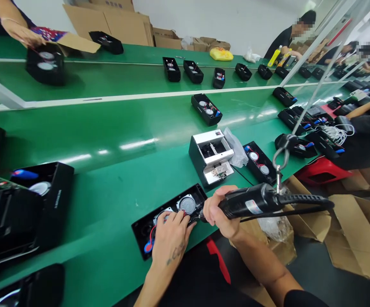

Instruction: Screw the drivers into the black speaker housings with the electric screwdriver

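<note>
Two bare hands meet at a black case (143, 232), which lies slantwise on the green desk (114, 213), near its front edge and just in front of the person. The left hand (171, 235) rests over the case, its fingers bent down onto the parts inside; whether they pinch anything I cannot tell, as the back of the hand covers them. The right hand (222, 213) is clamped around a black driver (252, 202), held nearly level, its nose pointing left to the case's near wall, beside the left fingertips. The exact spot where the tip meets the case is hidden.

Inside the case, one round speaker (187, 204) shows whole; a second is partly covered by the left hand. A blue part (148, 246) with a red wire (152, 233) sits in the end near the left wrist.

The driver hangs from a metal hook (281, 157), and a black cord (313, 201) leaves its rear. Behind the case stands a white-topped box (211, 155), with a clear bag (236, 149) against its right side and another open case just beyond. Larger cases stand at the left edge, partly out of view.

Across the desk, a co-worker's hand (25, 35) touches a case at upper left. Cartons (360, 234) lie at lower right.
</note>
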Tool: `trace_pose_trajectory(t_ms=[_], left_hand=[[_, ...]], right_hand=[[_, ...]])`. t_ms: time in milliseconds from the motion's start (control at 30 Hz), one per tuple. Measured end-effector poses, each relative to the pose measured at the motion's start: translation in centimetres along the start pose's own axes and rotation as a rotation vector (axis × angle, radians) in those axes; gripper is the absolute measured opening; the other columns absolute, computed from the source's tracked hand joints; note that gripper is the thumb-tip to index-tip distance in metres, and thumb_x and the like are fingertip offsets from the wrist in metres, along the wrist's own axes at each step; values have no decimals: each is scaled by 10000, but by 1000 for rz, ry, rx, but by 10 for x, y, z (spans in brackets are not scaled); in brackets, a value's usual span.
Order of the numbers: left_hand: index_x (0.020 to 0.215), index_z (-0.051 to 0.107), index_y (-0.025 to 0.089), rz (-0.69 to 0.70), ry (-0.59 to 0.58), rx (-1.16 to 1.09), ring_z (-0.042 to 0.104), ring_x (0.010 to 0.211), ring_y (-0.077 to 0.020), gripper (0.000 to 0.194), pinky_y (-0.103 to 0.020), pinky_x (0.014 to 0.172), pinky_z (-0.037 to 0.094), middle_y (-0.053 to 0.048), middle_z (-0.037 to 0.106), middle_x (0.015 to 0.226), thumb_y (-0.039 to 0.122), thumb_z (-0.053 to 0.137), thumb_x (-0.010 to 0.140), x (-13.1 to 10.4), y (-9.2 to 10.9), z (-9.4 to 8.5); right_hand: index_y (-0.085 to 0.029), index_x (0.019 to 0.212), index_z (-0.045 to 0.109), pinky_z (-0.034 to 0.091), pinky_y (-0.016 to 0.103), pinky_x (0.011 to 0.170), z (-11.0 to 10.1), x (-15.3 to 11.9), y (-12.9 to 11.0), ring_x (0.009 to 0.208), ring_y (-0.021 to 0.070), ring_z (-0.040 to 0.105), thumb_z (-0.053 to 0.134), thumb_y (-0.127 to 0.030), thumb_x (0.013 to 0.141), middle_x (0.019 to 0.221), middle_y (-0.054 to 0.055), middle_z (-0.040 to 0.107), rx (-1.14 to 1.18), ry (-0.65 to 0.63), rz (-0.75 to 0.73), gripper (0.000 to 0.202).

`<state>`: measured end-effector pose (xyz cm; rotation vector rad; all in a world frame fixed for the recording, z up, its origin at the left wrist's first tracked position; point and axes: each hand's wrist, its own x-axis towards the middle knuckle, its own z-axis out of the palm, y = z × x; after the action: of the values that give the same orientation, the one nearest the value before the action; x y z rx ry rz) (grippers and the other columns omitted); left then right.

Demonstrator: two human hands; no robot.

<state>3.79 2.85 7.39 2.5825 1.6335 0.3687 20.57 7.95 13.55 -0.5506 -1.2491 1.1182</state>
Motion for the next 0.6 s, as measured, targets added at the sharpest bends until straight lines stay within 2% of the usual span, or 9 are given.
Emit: trace_pose_trajectory(t_ms=[167, 367, 500, 600], left_hand=[[1024, 746, 241, -15, -27, -3, 635, 932, -257, 240, -468, 958, 394, -40, 727, 966, 328, 536, 1100, -1, 0, 2], [1042, 750, 231, -13, -17, -16, 636, 928, -258, 241, -475, 966, 411, -44, 723, 966, 307, 529, 1098, 0, 1, 0], [1019, 746, 228, -13, -3, -28, 639, 930, -259, 227, -471, 956, 420, -47, 715, 959, 268, 534, 1088, 1, 2, -4], [994, 744, 224, -21, 6, -36, 637, 911, -256, 216, -463, 945, 425, -51, 704, 934, 257, 548, 1078, 1, 4, -5]], right_hand=[[-321, 1248, 452, 408, 222, 423, 1, -4, 10, 408, 92, 432, 658, -293, 1051, 653, -126, 504, -2, -8, 29, 286], [-295, 1172, 456, 472, 294, 513, -5, -14, 22, 476, 125, 483, 734, -428, 992, 631, -121, 479, -98, 13, 143, 357], [-315, 1209, 456, 527, 341, 589, -5, -18, 25, 522, 147, 537, 701, -424, 1014, 664, -107, 521, -153, -17, 105, 332], [-340, 1258, 445, 519, 349, 576, -7, -23, 25, 529, 159, 542, 653, -421, 1038, 702, -94, 533, -195, -73, 110, 314]])
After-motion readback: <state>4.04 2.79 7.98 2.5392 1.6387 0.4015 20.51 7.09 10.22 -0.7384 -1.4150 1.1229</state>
